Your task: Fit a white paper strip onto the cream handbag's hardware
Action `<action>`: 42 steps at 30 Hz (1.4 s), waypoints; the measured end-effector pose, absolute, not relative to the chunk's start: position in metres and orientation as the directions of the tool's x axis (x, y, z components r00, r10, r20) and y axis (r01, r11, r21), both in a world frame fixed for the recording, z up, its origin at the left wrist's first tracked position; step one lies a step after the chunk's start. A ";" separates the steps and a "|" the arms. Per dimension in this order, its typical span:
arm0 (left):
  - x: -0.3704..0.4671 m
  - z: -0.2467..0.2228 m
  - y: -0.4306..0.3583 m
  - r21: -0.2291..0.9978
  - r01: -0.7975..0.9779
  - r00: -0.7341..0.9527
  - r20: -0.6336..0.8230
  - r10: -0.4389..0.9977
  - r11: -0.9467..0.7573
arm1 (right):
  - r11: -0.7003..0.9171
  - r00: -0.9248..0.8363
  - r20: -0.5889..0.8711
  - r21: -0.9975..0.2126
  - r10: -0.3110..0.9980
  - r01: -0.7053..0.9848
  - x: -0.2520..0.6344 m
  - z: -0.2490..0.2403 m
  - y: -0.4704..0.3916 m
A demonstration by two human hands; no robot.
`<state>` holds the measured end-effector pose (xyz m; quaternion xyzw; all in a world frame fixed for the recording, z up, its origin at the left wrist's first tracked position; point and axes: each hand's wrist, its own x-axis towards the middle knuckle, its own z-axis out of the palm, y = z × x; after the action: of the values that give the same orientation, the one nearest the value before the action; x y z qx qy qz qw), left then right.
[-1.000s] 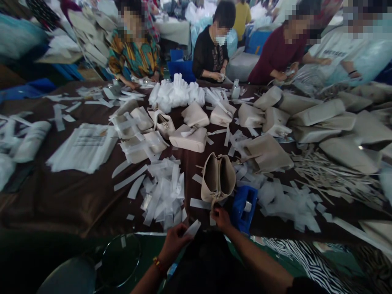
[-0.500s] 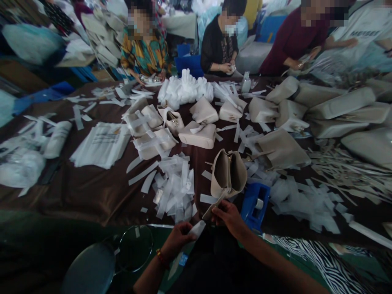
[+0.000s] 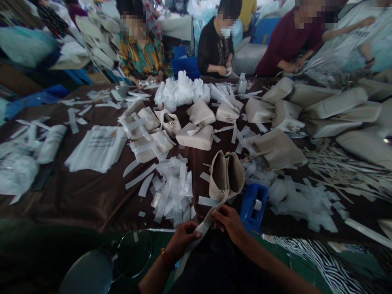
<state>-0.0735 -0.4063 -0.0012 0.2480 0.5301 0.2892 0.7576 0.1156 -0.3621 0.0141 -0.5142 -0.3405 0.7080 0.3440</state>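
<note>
A cream handbag [image 3: 227, 175] stands open-topped on the brown table near its front edge. Its strap [image 3: 211, 216] runs down toward me. My right hand [image 3: 230, 222] pinches the strap just below the bag. My left hand [image 3: 182, 241] grips the strap's lower part together with a white strip of wrapping. A red bead bracelet sits on my left wrist. A blue tape dispenser [image 3: 253, 204] stands right of my right hand.
A heap of white paper strips [image 3: 173, 190] lies left of the bag. Several more cream handbags [image 3: 196, 136] fill the table's middle and right. A stack of plastic bags [image 3: 98, 148] lies at left. Several people work along the far edge. A round stool [image 3: 88, 273] stands below left.
The strap has been pulled out toward me. My left hand moved up to it and now grips it with the white strip. My right hand shifted slightly down the strap.
</note>
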 end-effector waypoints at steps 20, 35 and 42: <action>-0.062 0.017 -0.402 0.790 0.079 0.000 -0.610 0.793 0.608 | -0.592 -0.083 -0.592 -0.806 0.802 0.017 0.117 0.011 -0.353; -0.068 0.017 -0.397 0.710 0.142 0.220 -0.702 0.677 0.690 | -0.605 -0.229 -0.606 -0.792 0.762 0.083 0.118 0.019 -0.348; -0.074 0.021 -0.394 0.580 0.062 0.474 -0.733 0.488 0.812 | -0.597 -0.327 -0.581 -0.800 0.745 0.061 0.124 0.017 -0.347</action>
<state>-0.0742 -0.3941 0.0215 0.2770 0.4960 0.1309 0.8125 0.1238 -0.3468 0.0172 -0.5292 -0.3809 0.7200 0.2377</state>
